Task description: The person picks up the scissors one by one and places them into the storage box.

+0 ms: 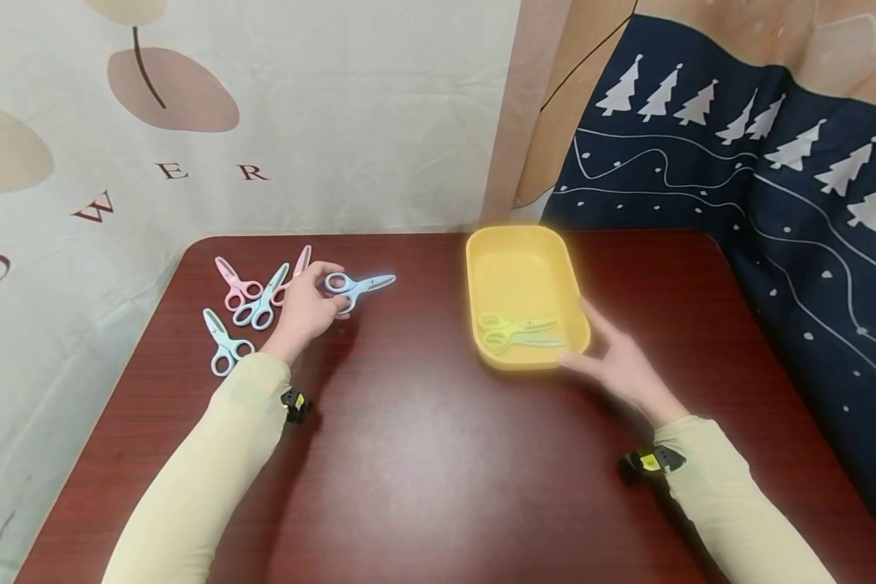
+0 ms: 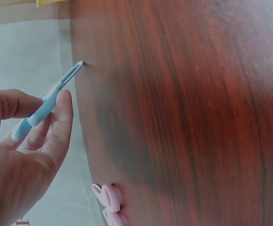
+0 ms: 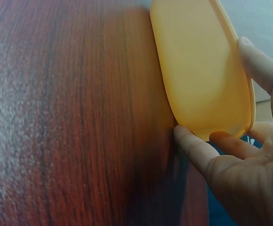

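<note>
My left hand pinches a pair of light-blue scissors between thumb and fingers, above the far left part of the table. In the left wrist view the blue scissors are seen edge-on, tip pointing away from the palm. With thumb and fingers spread round its right near corner, my right hand holds a yellow plastic tray. Yellow-green scissors lie in the tray's near end. The right wrist view shows fingertips against the tray's outer wall.
Left of my left hand lie pink scissors, blue scissors and pale-blue scissors. Another pink pair is partly hidden behind that hand. The dark red-brown table ends at a pale printed curtain. Navy tree-patterned cloth hangs right.
</note>
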`<state>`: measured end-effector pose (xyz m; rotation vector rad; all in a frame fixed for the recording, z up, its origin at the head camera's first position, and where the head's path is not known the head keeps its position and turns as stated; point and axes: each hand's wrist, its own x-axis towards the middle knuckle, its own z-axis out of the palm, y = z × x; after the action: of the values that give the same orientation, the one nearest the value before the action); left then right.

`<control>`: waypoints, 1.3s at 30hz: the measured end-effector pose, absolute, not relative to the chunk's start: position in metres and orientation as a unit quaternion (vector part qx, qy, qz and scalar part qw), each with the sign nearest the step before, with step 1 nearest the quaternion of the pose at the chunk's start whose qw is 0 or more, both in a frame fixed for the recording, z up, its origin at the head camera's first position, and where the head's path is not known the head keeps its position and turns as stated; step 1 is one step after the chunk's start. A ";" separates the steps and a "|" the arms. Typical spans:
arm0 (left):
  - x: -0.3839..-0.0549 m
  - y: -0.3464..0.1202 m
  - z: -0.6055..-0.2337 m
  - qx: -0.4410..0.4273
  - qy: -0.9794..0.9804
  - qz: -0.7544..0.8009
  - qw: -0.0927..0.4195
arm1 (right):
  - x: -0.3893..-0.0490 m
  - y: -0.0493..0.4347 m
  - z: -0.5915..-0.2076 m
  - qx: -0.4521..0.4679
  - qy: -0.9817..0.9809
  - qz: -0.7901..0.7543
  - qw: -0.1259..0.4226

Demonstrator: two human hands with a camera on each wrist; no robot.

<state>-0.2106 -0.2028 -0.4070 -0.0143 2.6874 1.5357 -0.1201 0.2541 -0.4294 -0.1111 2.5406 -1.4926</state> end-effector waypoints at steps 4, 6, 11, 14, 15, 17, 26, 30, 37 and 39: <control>-0.210 -0.201 -0.405 0.001 0.856 0.515 0.028 | -0.120 0.255 -0.430 -0.037 0.860 -0.500 0.096; -0.210 -0.200 -0.404 0.005 0.851 0.524 0.029 | -0.121 0.255 -0.430 -0.037 0.859 -0.501 0.097; -0.209 -0.198 -0.401 0.017 0.842 0.538 0.030 | -0.122 0.255 -0.431 -0.034 0.859 -0.502 0.097; -0.207 -0.196 -0.399 0.023 0.838 0.544 0.031 | -0.122 0.256 -0.431 -0.031 0.859 -0.501 0.098; -0.207 -0.195 -0.398 0.025 0.836 0.547 0.031 | -0.122 0.256 -0.431 -0.031 0.860 -0.501 0.098; -0.206 -0.193 -0.396 0.028 0.833 0.552 0.033 | -0.122 0.256 -0.431 -0.029 0.861 -0.498 0.100; -0.202 -0.181 -0.387 0.043 0.822 0.567 0.045 | -0.122 0.256 -0.432 -0.027 0.859 -0.502 0.100; -0.200 -0.176 -0.382 0.046 0.817 0.573 0.053 | -0.121 0.255 -0.430 -0.034 0.859 -0.502 0.097; -0.199 -0.169 -0.377 0.054 0.817 0.571 0.058 | -0.120 0.254 -0.429 -0.032 0.859 -0.501 0.099; -0.199 -0.168 -0.375 0.059 0.818 0.569 0.060 | -0.120 0.254 -0.429 -0.031 0.859 -0.502 0.099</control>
<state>-0.1993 -0.1676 -0.3754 0.1788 2.4768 1.7208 -0.1197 0.2539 -0.4287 -0.0931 2.5391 -1.4847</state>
